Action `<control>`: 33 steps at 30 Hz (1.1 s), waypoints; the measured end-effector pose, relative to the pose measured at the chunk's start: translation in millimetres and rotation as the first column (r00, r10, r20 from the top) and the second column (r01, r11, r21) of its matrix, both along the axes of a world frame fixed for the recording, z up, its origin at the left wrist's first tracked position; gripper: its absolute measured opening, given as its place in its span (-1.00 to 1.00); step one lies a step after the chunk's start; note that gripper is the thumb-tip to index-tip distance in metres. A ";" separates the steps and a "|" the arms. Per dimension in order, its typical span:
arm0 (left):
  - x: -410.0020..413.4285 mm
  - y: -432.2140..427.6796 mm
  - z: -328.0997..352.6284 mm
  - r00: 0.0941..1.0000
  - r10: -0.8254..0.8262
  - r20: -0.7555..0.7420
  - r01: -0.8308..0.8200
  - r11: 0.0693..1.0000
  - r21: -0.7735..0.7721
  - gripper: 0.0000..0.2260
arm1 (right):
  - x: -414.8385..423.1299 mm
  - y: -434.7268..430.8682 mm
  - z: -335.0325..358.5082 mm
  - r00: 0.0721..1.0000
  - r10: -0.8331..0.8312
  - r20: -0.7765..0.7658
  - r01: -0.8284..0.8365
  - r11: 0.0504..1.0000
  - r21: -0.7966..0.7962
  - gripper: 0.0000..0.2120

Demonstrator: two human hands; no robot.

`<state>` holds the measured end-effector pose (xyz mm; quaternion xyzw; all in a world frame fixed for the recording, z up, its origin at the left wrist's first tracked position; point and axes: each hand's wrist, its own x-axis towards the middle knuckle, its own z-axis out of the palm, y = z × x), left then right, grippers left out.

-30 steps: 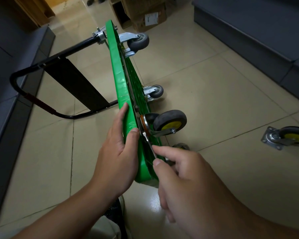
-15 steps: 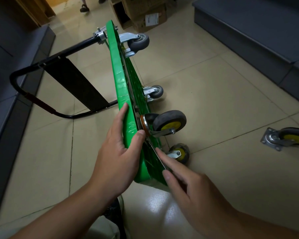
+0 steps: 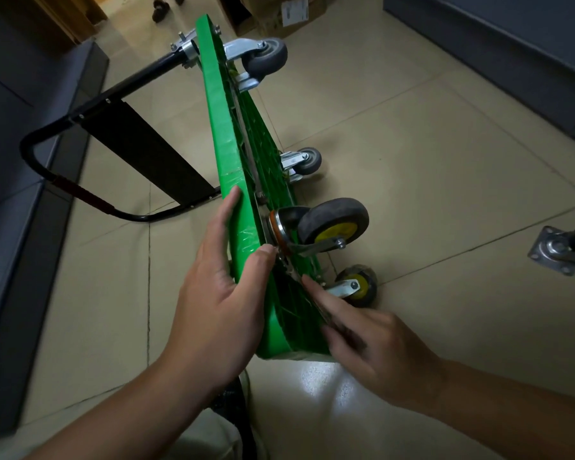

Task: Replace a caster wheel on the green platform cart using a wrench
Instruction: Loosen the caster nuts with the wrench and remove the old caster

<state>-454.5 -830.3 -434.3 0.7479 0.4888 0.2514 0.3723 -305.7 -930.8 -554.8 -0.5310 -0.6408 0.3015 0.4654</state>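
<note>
Over the last second your right hand [image 3: 379, 343] has swung down and toward you along the underside of the cart [image 3: 219, 104], taking the wrench [image 3: 291, 270] handle with it. A second ago that hand sat higher, close under the caster [image 3: 332, 224]. Your left thumb has also crept toward the caster's mounting plate. That reads as one turning stroke on a plate bolt, so the job looks to be mid-fastening, not finished. The wrench is thin and blurred, so I cannot tell whether its head is truly seated on a bolt.

Your left hand [image 3: 219, 303] clamps the top edge of the platform. Its fingers lie straight and close together on the left face, and the thumb presses the right face just beside the plate. Your right fingers are curled round the wrench handle, forefinger stretched along it toward the plate.

The cart stands on its long edge on the floor [image 3: 445, 161], running from near you to the far end, with its black handle [image 3: 80, 124] off to the left. The caster you are working on is at the near end, uppermost, sticking out to the right: dark scuffed tyre, yellow hub, silver fork. A second yellow-hubbed wheel [image 3: 357, 285] sits below it, down at the floor. A grey wheel [image 3: 266, 56] is at the far top corner and another grey wheel [image 3: 307, 161] lower down. A loose caster [image 3: 558, 250] lies well apart on the floor at the right.
</note>
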 end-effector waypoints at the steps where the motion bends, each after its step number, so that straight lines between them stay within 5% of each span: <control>1: -0.2 -0.1 0.2 1.000 -0.002 0.007 0.002 1.000 -0.004 -0.36 | -0.3 -4.5 3.2 1.000 -0.023 -0.019 0.022 1.000 -0.020 -0.43; 6: -3.5 1.5 -4.3 1.000 -0.009 0.015 0.009 1.000 -0.002 -0.43 | -6.0 -43.6 23.1 0.991 -0.083 -0.107 0.061 0.979 -0.192 -0.46; 12: -2.3 4.2 -6.9 1.000 0.007 0.028 -0.007 1.000 -0.002 -0.47 | -15.7 -46.7 81.2 0.893 -0.218 -0.394 0.034 0.904 -0.425 -0.52; 25: -3.1 2.0 -4.0 0.999 0.018 -0.034 -0.017 1.000 0.019 -0.48 | -12.3 -19.1 121.4 0.808 -0.277 -0.520 -0.077 0.825 -0.560 -0.57; 33: -4.4 1.8 -4.5 0.999 0.014 -0.043 -0.013 1.000 0.023 -0.44 | -27.3 -9.5 116.0 0.819 -0.256 -0.515 -0.047 0.863 -0.504 -0.54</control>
